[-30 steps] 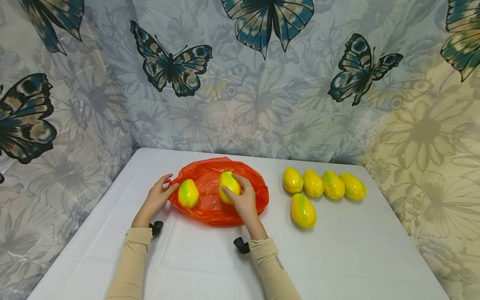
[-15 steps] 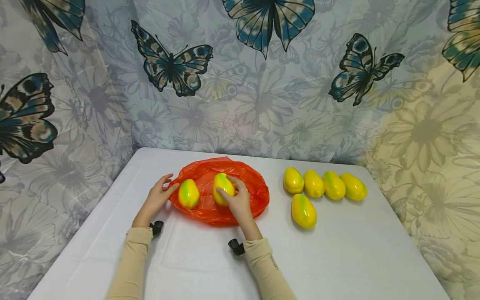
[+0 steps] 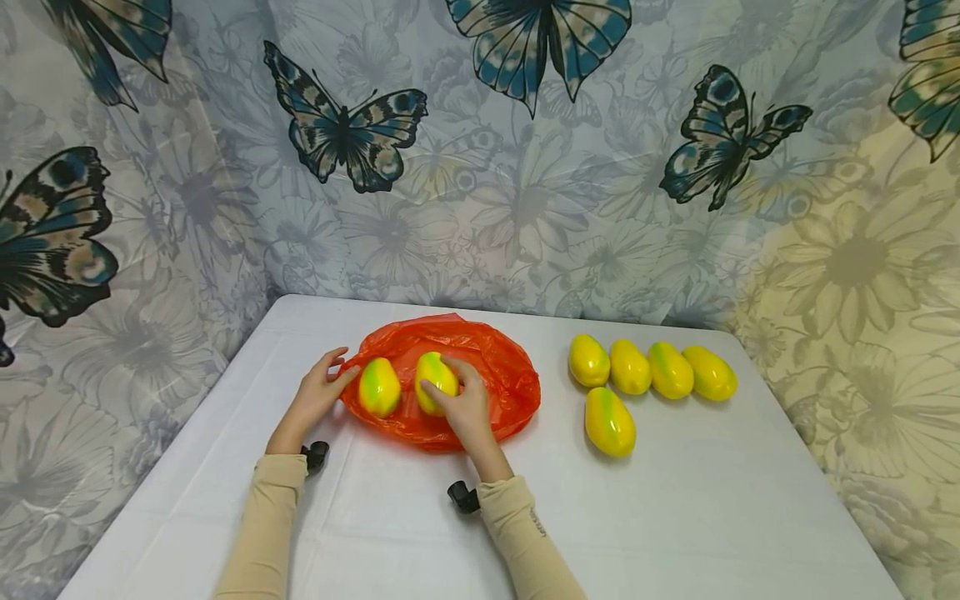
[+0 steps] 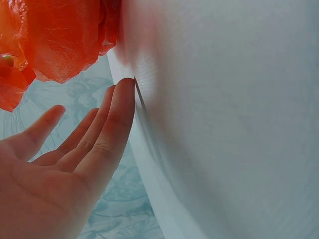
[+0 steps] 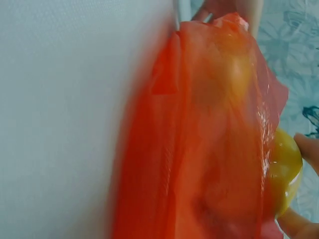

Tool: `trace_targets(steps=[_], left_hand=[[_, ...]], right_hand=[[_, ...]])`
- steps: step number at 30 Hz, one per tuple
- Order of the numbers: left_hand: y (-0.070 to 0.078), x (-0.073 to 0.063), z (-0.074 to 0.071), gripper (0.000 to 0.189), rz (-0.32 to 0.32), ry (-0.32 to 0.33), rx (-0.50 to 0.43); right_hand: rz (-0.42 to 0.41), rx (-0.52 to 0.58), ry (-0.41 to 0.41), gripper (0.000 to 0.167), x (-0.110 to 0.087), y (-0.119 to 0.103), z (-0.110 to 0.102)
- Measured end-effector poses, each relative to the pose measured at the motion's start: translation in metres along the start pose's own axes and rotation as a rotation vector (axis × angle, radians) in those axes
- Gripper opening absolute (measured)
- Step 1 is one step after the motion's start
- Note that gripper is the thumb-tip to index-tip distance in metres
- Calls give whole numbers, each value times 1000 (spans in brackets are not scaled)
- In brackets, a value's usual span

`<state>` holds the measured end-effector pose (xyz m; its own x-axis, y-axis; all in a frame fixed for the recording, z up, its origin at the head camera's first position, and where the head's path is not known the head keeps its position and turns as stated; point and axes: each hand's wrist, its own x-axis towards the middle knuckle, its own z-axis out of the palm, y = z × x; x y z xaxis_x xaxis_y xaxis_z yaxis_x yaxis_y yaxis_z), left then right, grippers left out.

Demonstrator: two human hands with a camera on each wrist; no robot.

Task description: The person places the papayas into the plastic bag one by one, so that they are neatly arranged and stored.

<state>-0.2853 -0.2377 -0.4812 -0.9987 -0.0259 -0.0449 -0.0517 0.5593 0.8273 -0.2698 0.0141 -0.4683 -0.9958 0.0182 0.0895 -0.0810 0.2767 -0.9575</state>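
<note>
A red plastic bag (image 3: 502, 375) lies spread on the white table with its mouth upward. One yellow mango (image 3: 379, 388) with a green streak sits inside at the left. My right hand (image 3: 468, 408) grips a second mango (image 3: 433, 383) between thumb and fingers, just right of the first one. In the right wrist view, the bag's wall hides part of this gripped mango (image 5: 288, 169). My left hand (image 3: 317, 396) is beside the bag's left edge. Its fingers are extended in the left wrist view, where the bag (image 4: 60, 40) hangs near the fingertips.
To the right of the bag, several mangoes (image 3: 630, 367) stand in a row, with one more mango (image 3: 610, 422) in front of them. The white table (image 3: 675, 517) ends at a wall of butterfly-patterned cloth (image 3: 525, 225). Each wrist carries a black camera (image 3: 463, 497).
My right hand has moved left with its mango, bringing it closer to the mango at the bag's left. The left hand stays in place.
</note>
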Motion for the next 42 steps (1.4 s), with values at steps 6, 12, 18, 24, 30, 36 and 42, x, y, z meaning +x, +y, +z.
trace_targets(steps=[6,12,18,24,30,36,42], left_hand=[[-1,0,0,70,-8,1,4],[-1,1,0,70,-7,5,7],[-2,1,0,69,-10,5,1],[-3,2,1,68,-14,0,1],[-2,2,0,69,-12,-1,-4],[0,0,0,67,-4,1,2],[2,-2,-1,66,-2,0,1]], right_hand=[[-3,3,-20,54,-1,1,6],[12,13,-38,54,-3,1,10],[25,20,-44,54,-3,3,14],[6,16,-40,53,-3,4,19],[9,9,-41,52,-4,4,21],[6,7,-37,53,-4,5,21],[-5,6,-24,51,-3,8,23]])
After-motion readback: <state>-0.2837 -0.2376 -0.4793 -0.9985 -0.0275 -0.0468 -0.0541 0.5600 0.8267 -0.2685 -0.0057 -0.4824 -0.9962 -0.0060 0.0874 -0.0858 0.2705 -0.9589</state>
